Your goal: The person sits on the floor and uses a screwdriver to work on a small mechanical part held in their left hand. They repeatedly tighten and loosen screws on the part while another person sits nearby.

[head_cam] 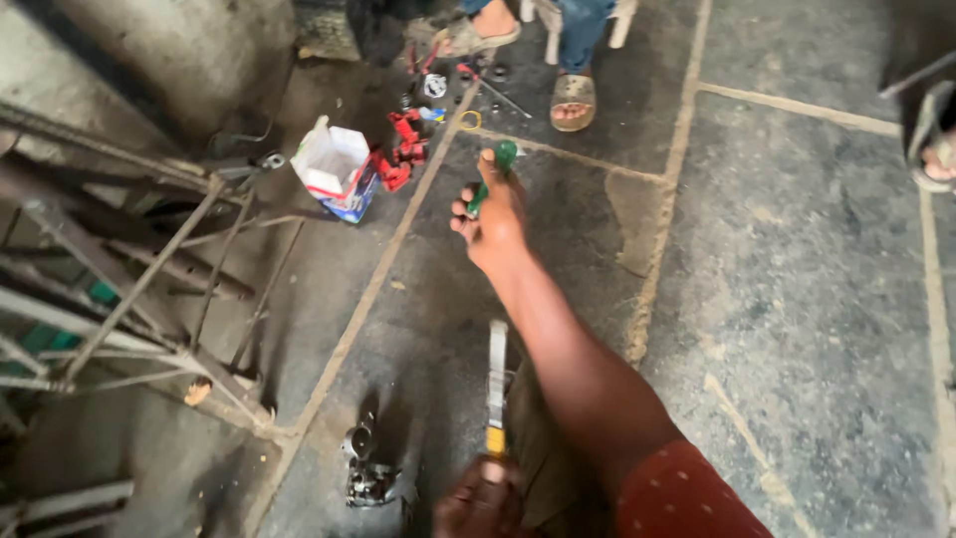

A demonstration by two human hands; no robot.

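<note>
My right hand (488, 214) reaches forward on an outstretched arm with a red dotted sleeve. It is closed around a green-handled tool (501, 161), likely a screwdriver, whose handle end sticks up past my fingers. My left hand (480, 498) sits at the bottom edge and grips the yellow-banded end of a flat silver metal tool (496, 374). That tool points away from me along my right forearm. Its far tip lies over the stone floor.
An open white and blue carton (334, 164) stands on the floor beside red parts (403, 149) and small loose hardware. A rusty metal frame (119, 289) fills the left side. A dark metal part (368, 473) lies near my left hand. Another person's sandalled feet (573, 100) are ahead; another foot (936, 139) is at right.
</note>
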